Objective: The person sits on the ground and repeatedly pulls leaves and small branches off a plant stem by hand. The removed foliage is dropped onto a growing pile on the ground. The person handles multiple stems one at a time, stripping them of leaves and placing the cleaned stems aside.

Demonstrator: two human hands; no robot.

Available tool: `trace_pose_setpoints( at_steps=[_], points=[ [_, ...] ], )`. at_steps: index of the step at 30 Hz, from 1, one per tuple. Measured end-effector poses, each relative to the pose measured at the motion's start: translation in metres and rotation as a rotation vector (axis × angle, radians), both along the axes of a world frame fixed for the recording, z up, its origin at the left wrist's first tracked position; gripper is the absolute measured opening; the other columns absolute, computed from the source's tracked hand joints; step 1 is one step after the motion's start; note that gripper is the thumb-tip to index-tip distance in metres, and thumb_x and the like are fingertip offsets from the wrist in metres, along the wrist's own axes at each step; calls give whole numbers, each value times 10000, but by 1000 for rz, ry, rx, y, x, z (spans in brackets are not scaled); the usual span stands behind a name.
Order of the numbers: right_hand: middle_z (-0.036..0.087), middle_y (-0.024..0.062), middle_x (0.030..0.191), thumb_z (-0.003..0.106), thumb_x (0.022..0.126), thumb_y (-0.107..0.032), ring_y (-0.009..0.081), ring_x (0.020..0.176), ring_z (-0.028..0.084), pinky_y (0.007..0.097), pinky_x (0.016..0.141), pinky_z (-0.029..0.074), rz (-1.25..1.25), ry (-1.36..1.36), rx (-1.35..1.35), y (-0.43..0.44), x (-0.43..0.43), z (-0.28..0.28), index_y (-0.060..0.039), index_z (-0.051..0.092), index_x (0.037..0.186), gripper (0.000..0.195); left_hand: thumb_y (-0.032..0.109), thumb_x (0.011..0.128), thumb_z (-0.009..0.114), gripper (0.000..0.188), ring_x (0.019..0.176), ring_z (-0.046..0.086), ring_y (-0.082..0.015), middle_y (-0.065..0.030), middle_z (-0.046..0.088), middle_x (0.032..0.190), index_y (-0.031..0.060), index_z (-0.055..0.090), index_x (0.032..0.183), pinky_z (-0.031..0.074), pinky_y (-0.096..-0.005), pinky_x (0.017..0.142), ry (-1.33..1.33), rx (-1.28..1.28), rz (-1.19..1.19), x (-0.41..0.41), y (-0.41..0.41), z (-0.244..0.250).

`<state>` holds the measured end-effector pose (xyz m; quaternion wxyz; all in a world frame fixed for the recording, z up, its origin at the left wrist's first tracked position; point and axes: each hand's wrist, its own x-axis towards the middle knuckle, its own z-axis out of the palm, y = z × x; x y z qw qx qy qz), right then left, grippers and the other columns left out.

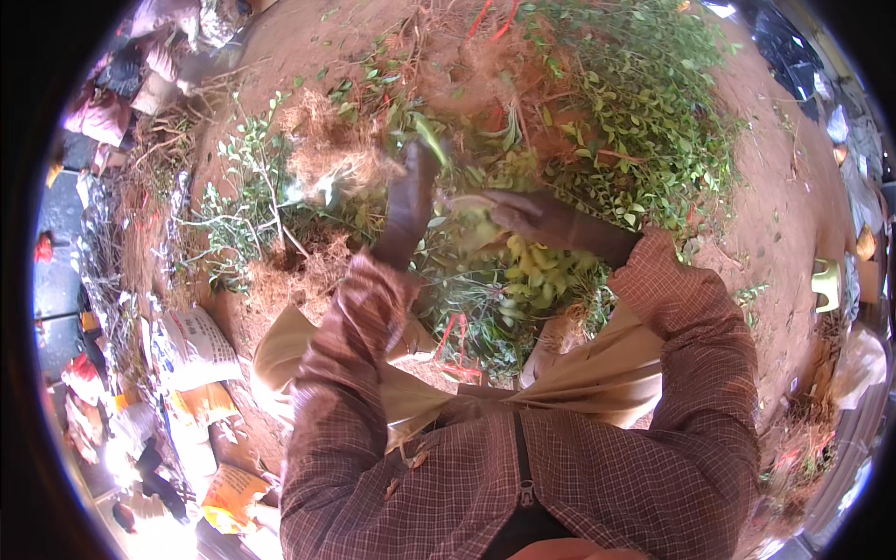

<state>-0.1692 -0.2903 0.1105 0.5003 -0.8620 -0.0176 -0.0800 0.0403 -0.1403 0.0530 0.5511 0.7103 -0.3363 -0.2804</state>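
Observation:
My left hand (414, 185) is raised over the pile, blurred by motion, beside a bright green leafy stem (430, 137). Whether its fingers hold that stem is not plain. My right hand (521, 210) reaches in from the right, its fingers pointing left at a thin pale stem; a grip cannot be made out. Below both hands lie leafy cuttings (483, 280), some yellow-green, between my feet. A tangle of fibrous brown roots (336, 140) lies left of my left hand, with a leafy branched plant (269, 189) farther left.
A large heap of leafy green branches (644, 119) covers the upper right of the earthen floor. Red ties (453, 343) lie near my feet. At the left are a printed white sack (199, 348) and cloth-like bundles (105, 115); a light green plastic stool (827, 285) stands at the right.

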Motion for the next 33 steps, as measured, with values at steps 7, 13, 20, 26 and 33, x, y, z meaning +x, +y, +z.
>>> trace_pose_setpoints(
  at_steps=[7, 13, 20, 26, 33],
  points=[
    [679, 113, 1115, 491, 990, -445, 268, 1019, 646, 428, 921, 492, -541, 592, -108, -122, 24, -115, -83, 624, 1216, 447, 42, 985, 447, 407, 939, 604, -317, -206, 595, 1202, -37, 463, 1384, 524, -367, 836, -788, 242, 69, -2, 60, -37],
    [646, 140, 1072, 552, 919, -487, 309, 959, 629, 451, 833, 494, -558, 845, -296, -128, 96, -242, -83, 533, 1322, 571, 128, 1051, 413, 300, 756, 585, -177, -80, 627, 973, -11, 559, 1273, 495, -305, 680, 304, 260, 89, 31, 66, -71],
    [655, 131, 912, 609, 936, -302, 261, 798, 650, 442, 709, 512, -339, 619, 46, -111, 81, -197, -113, 573, 1238, 358, 312, 1038, 435, 478, 1196, 545, -278, -154, 501, 1382, 8, 449, 1407, 477, -396, 1004, 581, -198, -72, 38, 30, -102],
    [640, 184, 885, 596, 875, -176, 318, 781, 633, 438, 718, 506, 51, 664, -410, -90, 6, -128, -189, 441, 1403, 550, 410, 1010, 494, 609, 1361, 423, -351, -154, 356, 1535, 128, 305, 1516, 365, -510, 1129, 1042, -529, -271, 12, -55, -126],
    [592, 149, 1269, 553, 973, -280, 279, 1104, 589, 454, 922, 482, -271, 871, -9, -239, -39, -179, -110, 482, 1406, 471, 308, 957, 621, 471, 1198, 545, -232, -44, 573, 1273, 124, 492, 1371, 434, -434, 1065, 1142, -562, -150, -26, -62, -123]
  ],
)
